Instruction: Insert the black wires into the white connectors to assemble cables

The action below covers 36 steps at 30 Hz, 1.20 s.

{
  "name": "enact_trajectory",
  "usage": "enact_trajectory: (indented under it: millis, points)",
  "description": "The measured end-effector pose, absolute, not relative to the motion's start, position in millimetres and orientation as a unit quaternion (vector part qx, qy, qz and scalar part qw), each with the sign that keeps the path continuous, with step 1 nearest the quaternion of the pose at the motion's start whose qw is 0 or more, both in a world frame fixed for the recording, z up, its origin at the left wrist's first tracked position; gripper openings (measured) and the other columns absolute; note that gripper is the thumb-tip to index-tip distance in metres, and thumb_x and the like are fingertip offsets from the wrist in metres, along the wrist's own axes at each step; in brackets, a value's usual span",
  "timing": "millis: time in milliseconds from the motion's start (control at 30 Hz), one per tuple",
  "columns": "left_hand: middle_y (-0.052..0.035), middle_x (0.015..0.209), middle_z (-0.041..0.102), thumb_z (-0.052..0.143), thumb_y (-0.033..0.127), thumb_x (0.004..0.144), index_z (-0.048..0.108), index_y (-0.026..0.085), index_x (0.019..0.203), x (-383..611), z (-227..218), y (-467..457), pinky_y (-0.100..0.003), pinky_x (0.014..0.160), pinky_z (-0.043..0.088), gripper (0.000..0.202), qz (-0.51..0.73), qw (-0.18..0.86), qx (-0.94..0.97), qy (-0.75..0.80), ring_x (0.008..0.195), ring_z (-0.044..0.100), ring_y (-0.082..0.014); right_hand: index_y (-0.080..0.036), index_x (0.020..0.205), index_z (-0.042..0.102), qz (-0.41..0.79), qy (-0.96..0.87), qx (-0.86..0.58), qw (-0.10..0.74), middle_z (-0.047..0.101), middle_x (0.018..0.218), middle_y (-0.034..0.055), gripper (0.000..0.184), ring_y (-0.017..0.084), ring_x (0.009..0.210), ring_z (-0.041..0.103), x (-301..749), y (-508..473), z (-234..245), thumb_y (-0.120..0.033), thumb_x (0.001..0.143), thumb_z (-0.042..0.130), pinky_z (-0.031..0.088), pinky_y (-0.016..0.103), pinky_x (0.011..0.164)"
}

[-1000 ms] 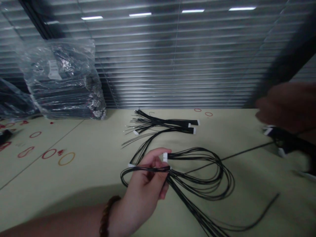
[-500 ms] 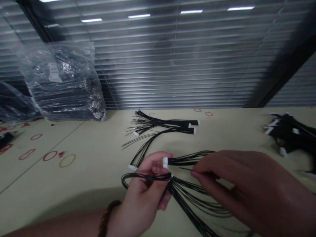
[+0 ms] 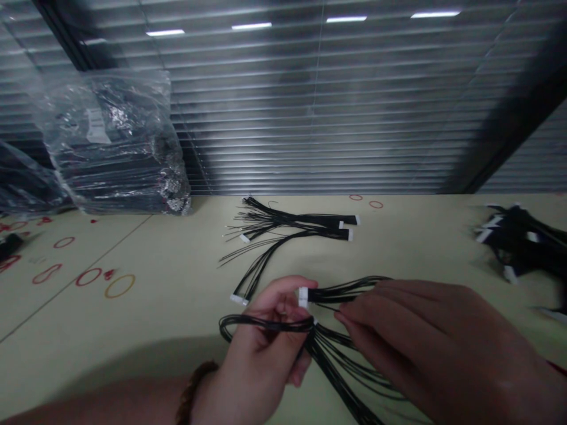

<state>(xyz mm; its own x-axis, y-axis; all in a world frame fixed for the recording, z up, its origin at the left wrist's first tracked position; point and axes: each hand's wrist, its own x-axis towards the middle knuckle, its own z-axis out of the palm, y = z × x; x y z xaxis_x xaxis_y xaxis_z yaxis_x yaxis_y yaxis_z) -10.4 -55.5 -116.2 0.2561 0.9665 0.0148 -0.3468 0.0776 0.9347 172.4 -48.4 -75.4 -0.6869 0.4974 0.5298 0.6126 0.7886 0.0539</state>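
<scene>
Between thumb and fingers, my left hand (image 3: 268, 348) grips a white connector (image 3: 303, 297) with a row of black wires (image 3: 349, 290) running right from it. A looped black wire bundle (image 3: 266, 321) also passes over that hand, and more wires hang down to the right from under its thumb. My right hand (image 3: 425, 336) pinches a single thin black wire (image 3: 325, 307). The free end of this wire points left and lies at the connector's lower right side. Whether its tip is inside the connector I cannot tell.
Black wire harnesses (image 3: 305, 224) with white connectors lie on the table behind my hands. More harnesses (image 3: 531, 242) are piled at the right. A clear plastic bag (image 3: 115, 147) of wires stands at back left, near red rubber bands (image 3: 88, 276). Window blinds (image 3: 292, 106) rise behind.
My right hand has moved slightly left, bringing the wire's end up to the connector; earlier a gap showed between them. My left hand has shifted slightly right and down in view.
</scene>
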Motion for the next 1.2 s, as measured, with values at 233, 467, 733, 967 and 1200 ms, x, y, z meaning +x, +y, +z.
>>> enact_trajectory:
  millis: [233,467,733,967,1200]
  points:
    - [0.007,0.064,0.044,0.06,0.023,0.084,0.055,0.024,0.1,-8.5,-115.0,-56.6,-0.013,0.034,0.023,0.016,0.5,0.654,0.453,0.342,0.038,0.034,-0.0013,-0.017,0.083,0.06,-0.155,-0.911,-0.301,0.236,0.055,0.062,0.0038,0.021,0.014,0.061,0.05,161.8,-47.9,-66.5,-0.025,0.092,0.043,0.039,0.023,0.055]
    - [0.008,0.058,0.041,0.061,0.031,0.085,0.056,0.021,0.1,-8.0,-119.9,-54.5,-0.012,0.034,0.023,0.019,0.483,0.661,0.464,0.338,0.038,0.032,-0.0015,-0.017,0.08,0.059,-0.094,-0.923,-0.267,0.26,0.06,0.069,0.0019,0.037,0.013,0.06,0.05,162.3,-48.5,-66.7,-0.017,0.097,0.027,0.039,0.026,0.057]
    - [0.0087,0.058,0.044,0.065,0.033,0.08,0.052,0.02,0.101,-8.2,-114.5,-47.1,-0.012,0.033,0.023,0.028,0.493,0.645,0.43,0.395,0.037,0.032,-0.002,-0.019,0.082,0.056,-0.154,-0.891,-0.335,0.263,0.06,0.074,0.0012,0.018,0.015,0.059,0.051,170.7,-52.6,-65.2,-0.013,0.088,0.04,0.034,0.03,0.054]
    - [0.0089,0.059,0.043,0.062,0.031,0.08,0.051,0.019,0.104,-8.9,-115.5,-47.1,-0.013,0.033,0.022,0.028,0.494,0.633,0.431,0.412,0.037,0.034,-0.0025,-0.023,0.063,0.059,0.023,-0.904,-0.401,0.145,0.059,0.056,-0.0036,0.03,0.014,0.045,0.054,163.8,-63.1,-85.6,-0.006,0.08,0.04,0.031,0.028,0.044]
    - [0.0089,0.061,0.043,0.057,0.023,0.082,0.052,0.019,0.1,-9.0,-119.5,-48.7,-0.012,0.034,0.024,0.019,0.502,0.611,0.474,0.388,0.037,0.034,-0.0013,-0.024,0.067,0.063,0.151,-0.857,-0.449,0.204,0.064,0.068,-0.0072,0.018,0.012,0.061,0.059,147.3,-54.4,-84.1,-0.012,0.077,0.054,0.037,0.024,0.057]
